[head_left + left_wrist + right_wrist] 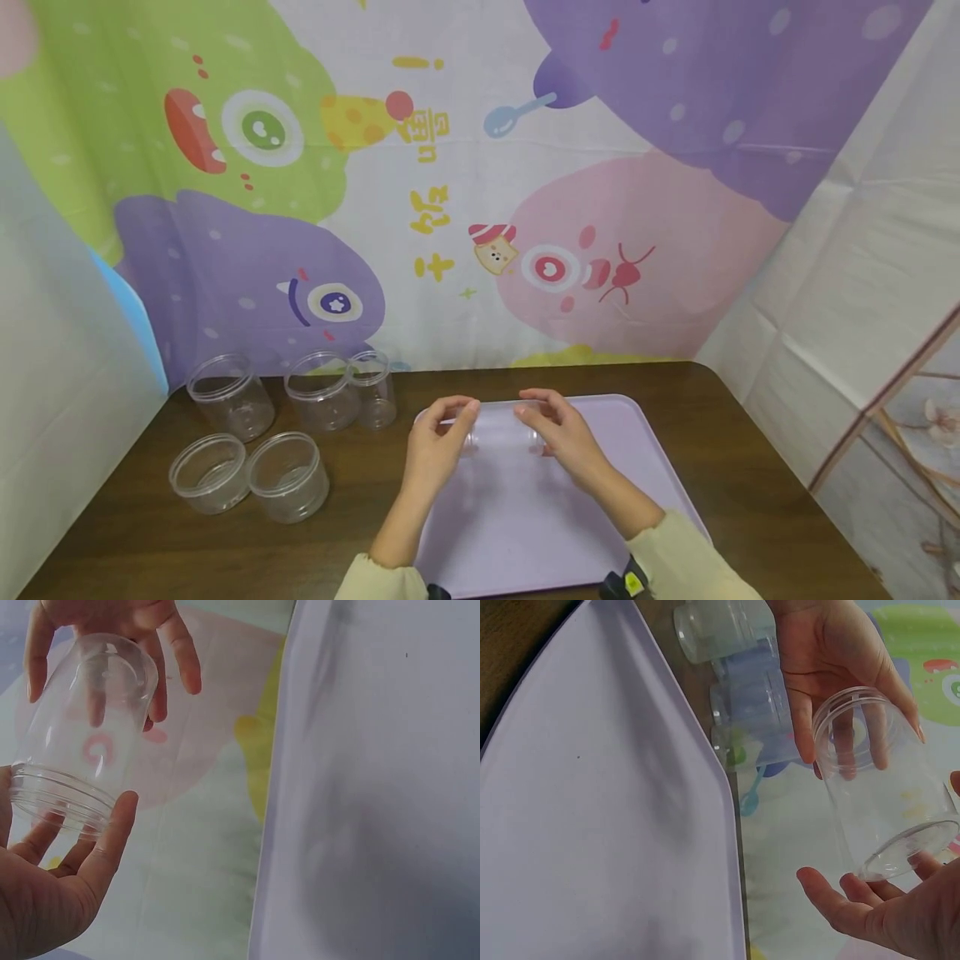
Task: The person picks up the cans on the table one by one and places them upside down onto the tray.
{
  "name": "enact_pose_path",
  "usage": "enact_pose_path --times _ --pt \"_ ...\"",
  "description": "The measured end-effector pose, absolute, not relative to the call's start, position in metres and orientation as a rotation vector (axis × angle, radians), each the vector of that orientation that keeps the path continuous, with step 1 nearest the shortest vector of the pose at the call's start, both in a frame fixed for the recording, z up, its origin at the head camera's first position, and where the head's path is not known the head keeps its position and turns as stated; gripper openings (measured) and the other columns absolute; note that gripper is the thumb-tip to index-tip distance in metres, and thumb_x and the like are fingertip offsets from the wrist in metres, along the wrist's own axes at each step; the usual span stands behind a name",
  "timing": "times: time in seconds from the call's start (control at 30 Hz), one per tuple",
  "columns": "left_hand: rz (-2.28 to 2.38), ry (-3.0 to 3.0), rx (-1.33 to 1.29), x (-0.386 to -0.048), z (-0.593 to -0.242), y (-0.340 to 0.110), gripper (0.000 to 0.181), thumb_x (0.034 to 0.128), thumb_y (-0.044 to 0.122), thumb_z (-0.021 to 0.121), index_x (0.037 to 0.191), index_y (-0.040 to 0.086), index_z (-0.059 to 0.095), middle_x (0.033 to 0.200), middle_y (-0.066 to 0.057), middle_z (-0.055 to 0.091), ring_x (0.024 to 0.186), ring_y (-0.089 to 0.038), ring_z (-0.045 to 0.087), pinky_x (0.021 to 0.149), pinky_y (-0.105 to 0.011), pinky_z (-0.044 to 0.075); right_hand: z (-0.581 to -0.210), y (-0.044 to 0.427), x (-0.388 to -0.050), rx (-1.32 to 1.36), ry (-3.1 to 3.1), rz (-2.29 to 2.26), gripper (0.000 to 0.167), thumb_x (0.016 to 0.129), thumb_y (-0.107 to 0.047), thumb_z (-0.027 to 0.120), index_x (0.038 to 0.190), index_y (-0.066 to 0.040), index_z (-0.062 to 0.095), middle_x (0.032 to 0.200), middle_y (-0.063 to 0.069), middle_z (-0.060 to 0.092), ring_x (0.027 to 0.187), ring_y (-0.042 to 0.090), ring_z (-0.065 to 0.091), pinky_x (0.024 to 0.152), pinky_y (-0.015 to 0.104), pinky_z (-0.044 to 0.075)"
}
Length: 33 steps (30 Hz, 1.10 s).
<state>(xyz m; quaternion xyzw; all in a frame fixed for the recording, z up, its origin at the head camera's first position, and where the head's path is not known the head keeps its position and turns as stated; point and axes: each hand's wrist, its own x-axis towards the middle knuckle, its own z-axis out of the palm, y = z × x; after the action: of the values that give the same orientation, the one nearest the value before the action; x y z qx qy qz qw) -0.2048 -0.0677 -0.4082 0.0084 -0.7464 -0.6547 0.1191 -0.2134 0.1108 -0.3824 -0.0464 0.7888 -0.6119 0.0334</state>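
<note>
Spanning the space between the two hands, one clear jar [502,429] is held on its side above the far part of the tray [525,533]. Its long axis is laid roughly from left to right, to the right of the left hand [435,450] and to the left of the right hand [567,440]. Neither hand can be called nearer, as the jar is touched by both: its ridged mouth is gripped between the thumb and fingers of the left, and its base is grasped by the fingers of the right. Six jars are counted, with one tray on one tabletop [360,542]. Besides the held one, five are stood to the left of the tray: a wide jar [236,408], a middle jar [326,402] and a slim jar [375,400] behind, and two low jars [288,487] in front
</note>
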Motion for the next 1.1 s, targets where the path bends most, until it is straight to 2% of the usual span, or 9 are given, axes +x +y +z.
enact_pose_path --times 0.17,0.33,0.43,0.57,0.7,0.77,0.93,1.1 --pt "-1.936 -2.17 0.03 -0.206 -0.409 -0.066 0.03 0.0869 0.035 0.065 0.105 0.012 0.067 0.098 -0.011 0.067 0.078 -0.017 0.066 0.063 -0.029 0.057 -0.384 0.11 -0.214 -0.13 2.381 -1.917 0.039 0.087 -0.029 0.063 0.123 -0.013 0.056 0.122 0.013 0.057 0.105 0.024 0.053 0.068 0.034 0.055" --pt "-1.926 -2.176 0.042 -0.204 -0.406 -0.063 0.026 0.0883 0.029 0.065 0.105 0.009 0.066 0.098 -0.012 0.068 0.075 -0.012 0.063 0.065 -0.033 0.057 -0.386 0.11 -0.215 -0.135 2.352 -1.937 0.04 0.087 -0.026 0.063 0.123 -0.011 0.055 0.117 0.014 0.056 0.098 0.022 0.054 0.069 0.038 0.056" --pt "-1.914 -2.188 0.057 -0.194 -0.39 -0.061 0.023 0.0894 0.022 0.064 0.105 0.005 0.066 0.097 -0.015 0.067 0.077 -0.019 0.064 0.067 -0.037 0.057 -0.386 0.109 -0.215 -0.138 2.306 -1.976 0.039 0.088 -0.022 0.063 0.124 -0.009 0.054 0.111 0.015 0.058 0.094 0.021 0.056 0.068 0.039 0.057" --pt "-1.903 -2.198 0.048 -0.182 -0.372 -0.06 0.023 0.0904 0.018 0.061 0.105 0.001 0.065 0.097 -0.018 0.066 0.082 -0.029 0.065 0.067 -0.035 0.057 -0.386 0.108 -0.215 -0.137 2.247 -2.009 0.039 0.088 -0.02 0.062 0.124 -0.008 0.053 0.108 0.014 0.058 0.089 0.019 0.059 0.068 0.039 0.058" --pt "-1.93 -2.195 0.031 -0.19 -0.386 -0.063 0.024 0.0909 0.02 0.061 0.106 0.002 0.064 0.099 -0.018 0.066 0.086 -0.034 0.065 0.069 -0.04 0.057 -0.387 0.108 -0.216 -0.135 2.222 -2.019 0.039 0.088 -0.019 0.063 0.124 -0.007 0.053 0.108 0.015 0.057 0.088 0.022 0.06 0.069 0.039 0.058" --pt "-1.935 -2.2 0.026 -0.197 -0.396 -0.064 0.024 0.0908 0.022 0.062 0.107 0.004 0.064 0.1 -0.017 0.066 0.087 -0.034 0.065 0.069 -0.039 0.056 -0.387 0.108 -0.216 -0.129 2.21 -2.029 0.039 0.088 -0.018 0.063 0.124 -0.007 0.053 0.108 0.015 0.057 0.087 0.024 0.061 0.069 0.038 0.058" --pt "-1.926 -2.198 0.0 -0.205 -0.412 -0.065 0.027 0.0898 0.03 0.063 0.108 0.01 0.065 0.1 -0.012 0.066 0.085 -0.026 0.066 0.066 -0.025 0.053 -0.387 0.108 -0.216 -0.122 2.201 -2.053 0.038 0.088 -0.018 0.062 0.123 -0.007 0.054 0.106 0.013 0.058 0.096 0.025 0.059 0.069 0.038 0.058" --pt "-1.92 -2.189 0.0 -0.205 -0.413 -0.063 0.029 0.0882 0.033 0.064 0.105 0.01 0.065 0.099 -0.012 0.066 0.08 -0.018 0.065 0.064 -0.022 0.051 -0.387 0.108 -0.215 -0.118 2.232 -2.048 0.036 0.089 -0.02 0.061 0.122 -0.008 0.055 0.104 0.011 0.057 0.105 0.029 0.055 0.07 0.038 0.057"
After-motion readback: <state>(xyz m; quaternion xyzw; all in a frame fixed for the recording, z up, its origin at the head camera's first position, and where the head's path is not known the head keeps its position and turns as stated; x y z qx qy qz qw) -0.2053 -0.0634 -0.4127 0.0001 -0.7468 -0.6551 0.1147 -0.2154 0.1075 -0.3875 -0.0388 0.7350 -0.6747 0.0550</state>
